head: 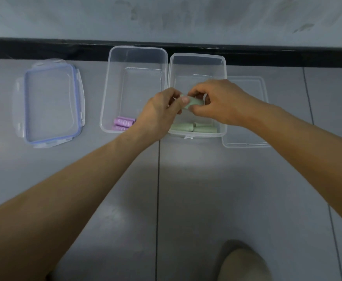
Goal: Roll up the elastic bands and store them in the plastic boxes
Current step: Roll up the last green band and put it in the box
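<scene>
Your left hand [162, 110] and right hand [216, 102] both pinch one rolled green elastic band [193, 102] between them, above the right clear box [197, 57]. More green rolls [192, 126] lie below your hands.

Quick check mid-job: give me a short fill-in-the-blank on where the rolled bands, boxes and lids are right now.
1. Both hands, left hand and right hand, pinch a rolled band coloured ____.
2. The purple rolls lie in the ____ box.
3. The green rolls lie in the ____ box.
4. The lid at far left has a rim coloured ____.

Missing words: green; left; right; blue
</scene>
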Demonstrator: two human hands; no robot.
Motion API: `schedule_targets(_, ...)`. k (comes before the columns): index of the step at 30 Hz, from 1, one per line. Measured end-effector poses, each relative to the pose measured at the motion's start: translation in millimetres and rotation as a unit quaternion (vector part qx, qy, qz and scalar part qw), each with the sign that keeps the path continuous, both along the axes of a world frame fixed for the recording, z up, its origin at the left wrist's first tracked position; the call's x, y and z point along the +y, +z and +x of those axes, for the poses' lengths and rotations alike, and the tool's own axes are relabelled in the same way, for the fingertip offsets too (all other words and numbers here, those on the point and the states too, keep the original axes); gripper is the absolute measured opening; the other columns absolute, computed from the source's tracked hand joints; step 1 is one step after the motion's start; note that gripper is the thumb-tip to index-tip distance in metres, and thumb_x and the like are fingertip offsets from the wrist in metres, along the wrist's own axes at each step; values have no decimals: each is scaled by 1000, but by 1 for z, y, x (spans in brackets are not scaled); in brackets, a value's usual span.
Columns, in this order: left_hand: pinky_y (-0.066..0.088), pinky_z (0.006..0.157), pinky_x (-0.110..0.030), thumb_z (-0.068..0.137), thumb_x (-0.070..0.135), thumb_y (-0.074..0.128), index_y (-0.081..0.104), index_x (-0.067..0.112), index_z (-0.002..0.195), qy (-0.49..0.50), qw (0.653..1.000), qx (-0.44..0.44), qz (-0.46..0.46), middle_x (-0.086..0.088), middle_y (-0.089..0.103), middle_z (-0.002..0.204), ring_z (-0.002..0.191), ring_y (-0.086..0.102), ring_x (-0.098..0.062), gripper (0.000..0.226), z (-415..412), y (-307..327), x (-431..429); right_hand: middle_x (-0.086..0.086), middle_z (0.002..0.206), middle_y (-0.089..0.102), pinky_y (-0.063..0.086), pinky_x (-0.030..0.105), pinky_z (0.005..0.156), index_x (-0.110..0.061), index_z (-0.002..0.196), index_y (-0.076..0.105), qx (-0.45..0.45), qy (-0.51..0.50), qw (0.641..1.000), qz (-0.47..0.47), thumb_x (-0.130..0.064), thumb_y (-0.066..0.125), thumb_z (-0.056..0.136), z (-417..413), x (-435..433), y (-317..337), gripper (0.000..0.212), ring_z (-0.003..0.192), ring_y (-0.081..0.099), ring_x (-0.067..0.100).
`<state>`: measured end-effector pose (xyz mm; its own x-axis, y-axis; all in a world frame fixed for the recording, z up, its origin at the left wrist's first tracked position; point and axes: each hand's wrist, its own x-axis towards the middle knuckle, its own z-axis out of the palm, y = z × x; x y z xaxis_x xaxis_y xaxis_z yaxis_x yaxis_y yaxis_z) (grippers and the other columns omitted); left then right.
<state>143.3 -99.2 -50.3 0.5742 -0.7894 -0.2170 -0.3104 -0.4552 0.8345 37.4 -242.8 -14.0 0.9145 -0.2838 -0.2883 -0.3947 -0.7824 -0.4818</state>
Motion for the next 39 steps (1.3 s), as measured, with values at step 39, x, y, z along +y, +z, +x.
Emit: schedule_targets(39, 48, 99, -39, 75, 59, 70, 32, 23, 150, -42, 979, -197, 41, 5, 38, 148, 116, 56, -20, 91, 11, -38, 39, -4, 108, 59, 48, 35, 79, -25, 117, 58, 106, 15, 994, 10, -40, 69, 86, 40, -5, -53, 36, 94, 57, 19)
